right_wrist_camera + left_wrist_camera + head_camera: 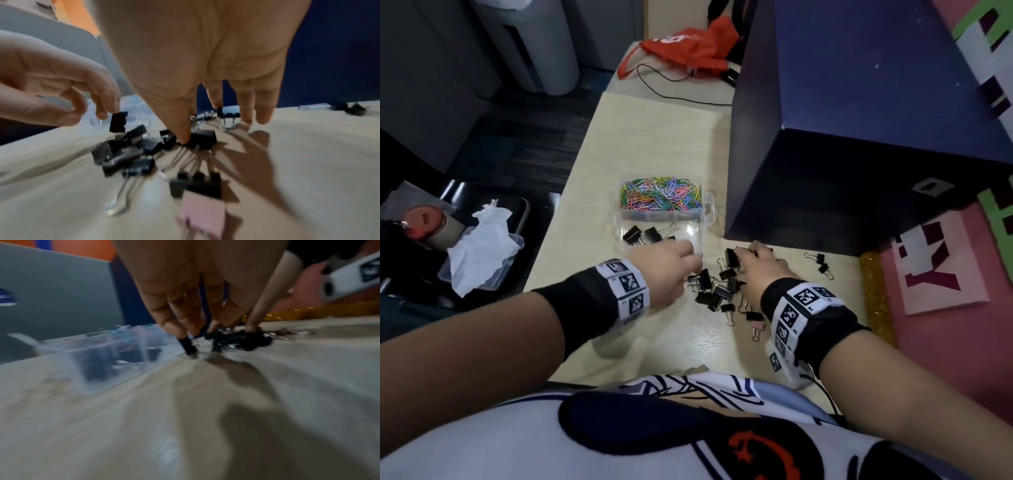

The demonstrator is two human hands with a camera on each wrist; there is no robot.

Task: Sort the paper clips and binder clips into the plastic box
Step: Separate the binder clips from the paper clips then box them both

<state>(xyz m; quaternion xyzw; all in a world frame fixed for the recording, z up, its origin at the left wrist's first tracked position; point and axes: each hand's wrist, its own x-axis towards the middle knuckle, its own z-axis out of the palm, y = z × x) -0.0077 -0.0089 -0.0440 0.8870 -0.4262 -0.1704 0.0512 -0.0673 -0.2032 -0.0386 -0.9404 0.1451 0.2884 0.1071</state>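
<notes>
A clear plastic box (709,213) stands on the pale table; its far half is full of coloured paper clips (660,193) and its near half holds a few black binder clips (642,235). My left hand (693,256) hovers at the box's near right corner and pinches a black binder clip (188,345), also seen in the right wrist view (118,122). A pile of black binder clips (714,289) lies between my hands. My right hand (746,255) reaches down onto the pile with fingers straight, its thumb touching one clip (203,139). A pink binder clip (758,327) lies nearest me.
A tall dark blue box (859,144) stands right behind the pile. Two small black clips (822,265) lie further right, beside a gold glitter strip (875,294). Left of the table is a black tray with a tissue (482,246). A red bag (688,44) lies at the far end.
</notes>
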